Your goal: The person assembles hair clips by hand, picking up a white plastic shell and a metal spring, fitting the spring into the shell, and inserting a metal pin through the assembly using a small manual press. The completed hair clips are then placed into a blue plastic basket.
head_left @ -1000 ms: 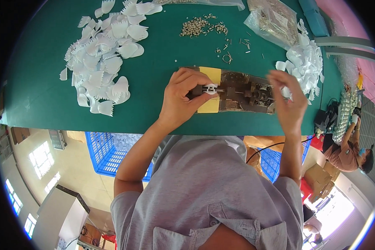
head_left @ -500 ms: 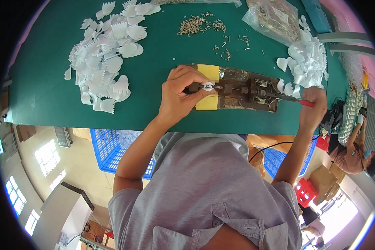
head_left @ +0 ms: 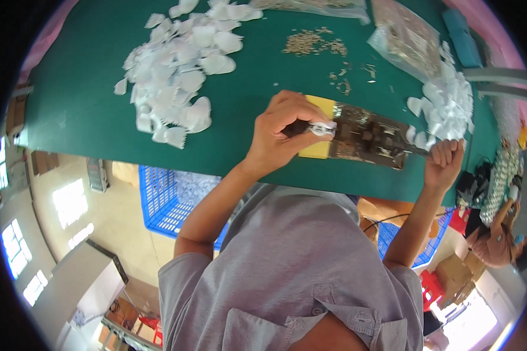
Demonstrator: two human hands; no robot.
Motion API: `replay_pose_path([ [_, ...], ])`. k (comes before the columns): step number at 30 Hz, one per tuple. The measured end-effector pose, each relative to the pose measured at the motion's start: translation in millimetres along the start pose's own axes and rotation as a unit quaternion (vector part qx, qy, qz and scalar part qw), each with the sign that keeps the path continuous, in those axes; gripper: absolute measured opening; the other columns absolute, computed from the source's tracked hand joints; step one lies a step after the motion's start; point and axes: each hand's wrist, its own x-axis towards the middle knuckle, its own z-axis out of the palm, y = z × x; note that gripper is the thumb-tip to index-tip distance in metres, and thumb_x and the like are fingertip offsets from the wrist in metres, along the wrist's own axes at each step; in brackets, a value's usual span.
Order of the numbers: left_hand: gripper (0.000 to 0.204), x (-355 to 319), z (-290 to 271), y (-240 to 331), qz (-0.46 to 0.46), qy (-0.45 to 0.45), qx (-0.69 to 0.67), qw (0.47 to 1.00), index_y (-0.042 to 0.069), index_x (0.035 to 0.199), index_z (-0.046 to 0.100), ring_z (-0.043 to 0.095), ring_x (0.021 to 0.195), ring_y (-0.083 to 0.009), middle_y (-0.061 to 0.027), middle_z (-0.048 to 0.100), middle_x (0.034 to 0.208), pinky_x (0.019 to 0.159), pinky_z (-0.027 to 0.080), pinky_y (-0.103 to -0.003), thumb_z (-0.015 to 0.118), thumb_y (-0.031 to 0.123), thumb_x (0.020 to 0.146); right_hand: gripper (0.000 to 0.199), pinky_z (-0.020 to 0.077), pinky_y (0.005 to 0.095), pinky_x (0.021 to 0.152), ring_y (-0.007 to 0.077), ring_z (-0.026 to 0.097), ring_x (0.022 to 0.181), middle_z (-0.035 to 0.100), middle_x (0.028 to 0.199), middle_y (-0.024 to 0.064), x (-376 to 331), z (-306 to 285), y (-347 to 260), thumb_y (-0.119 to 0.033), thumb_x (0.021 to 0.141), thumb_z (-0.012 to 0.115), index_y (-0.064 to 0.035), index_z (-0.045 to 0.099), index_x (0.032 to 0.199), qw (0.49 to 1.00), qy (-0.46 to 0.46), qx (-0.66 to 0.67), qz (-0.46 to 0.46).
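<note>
A small metal hand press [head_left: 369, 137] sits on the green table [head_left: 88, 111], its left end over a yellow pad [head_left: 317, 149]. My left hand [head_left: 284, 131] pinches a small white piece [head_left: 322, 128] against the press's left end. At the table's front edge my right hand [head_left: 445, 164] is closed round the press's lever, pulled down toward me. White petal-shaped pieces [head_left: 178, 70] lie heaped to the left.
A second heap of white pieces [head_left: 448, 99] lies at the right, beside clear bags [head_left: 407, 38]. Small brass parts [head_left: 310, 42] are scattered at the back. Blue crates [head_left: 170, 196] stand under the table. Another person [head_left: 500, 237] sits at the far right.
My right hand has swung the lever from beside the press out and down to the table's front edge. My left hand has stayed at the press's left end.
</note>
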Motion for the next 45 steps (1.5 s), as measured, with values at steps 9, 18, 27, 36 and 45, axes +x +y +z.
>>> replay_pose_path([
  [9, 0.034, -78, -147, 92, -0.244, -0.017, 0.206, 0.948, 0.004, 0.100, 0.075, 0.067, 0.089, -0.0179, -0.0049, 0.073, 0.096, 0.079, 0.053, -0.030, 0.092, 0.002, 0.070, 0.037, 0.0308, 0.0256, 0.048, 0.0067, 0.027, 0.049, 0.030, 0.059, -0.0043, 9, -17, -7, -0.025, 0.115, 0.048, -0.0063, 0.051, 0.084, 0.999, -0.022, 0.022, 0.042],
  [18, 0.027, -17, -123, 32, -0.112, 0.058, 0.518, 0.846, 0.006, 0.100, 0.069, 0.068, 0.092, -0.0339, -0.0113, 0.070, 0.098, 0.075, 0.054, -0.043, 0.086, 0.021, 0.084, 0.031, 0.0352, 0.0262, 0.060, 0.0067, 0.030, 0.057, 0.033, 0.065, -0.0059, 3, -32, -7, -0.024, 0.113, 0.054, -0.0070, 0.054, 0.087, 0.997, 0.055, -0.045, 0.029],
  [27, 0.032, 1, -139, 40, -0.215, 0.042, 0.217, 0.951, 0.004, 0.123, 0.069, 0.049, 0.075, -0.0037, 0.0031, 0.062, 0.092, 0.065, 0.039, -0.019, 0.073, -0.005, 0.093, 0.023, 0.0534, 0.0270, 0.068, 0.0093, 0.064, 0.074, 0.068, 0.079, 0.0023, -6, 14, 20, -0.019, 0.106, 0.064, 0.0019, 0.075, 0.103, 0.761, 0.135, -0.609, -0.179],
  [36, 0.025, -1, -34, 69, -0.062, -0.111, 0.188, 0.974, 0.005, 0.109, 0.076, 0.067, 0.083, -0.0179, -0.0072, 0.072, 0.100, 0.069, 0.054, -0.029, 0.075, -0.006, 0.087, 0.040, 0.0586, 0.0415, 0.080, 0.0294, 0.071, 0.085, 0.069, 0.122, 0.0057, 56, 48, 19, -0.005, 0.087, 0.075, -0.0131, 0.070, 0.125, 0.539, -0.188, -0.814, -0.104],
  [45, 0.028, -7, 0, 28, 0.145, -0.132, 0.305, 0.932, 0.008, 0.103, 0.080, 0.059, 0.082, -0.0215, -0.0021, 0.075, 0.099, 0.076, 0.051, -0.036, 0.080, 0.000, 0.076, 0.022, 0.0571, 0.0367, 0.071, 0.0272, 0.069, 0.075, 0.067, 0.098, 0.0091, 45, 89, 33, 0.005, 0.086, 0.067, -0.0061, 0.069, 0.105, 0.552, -0.252, -0.773, -0.184],
])
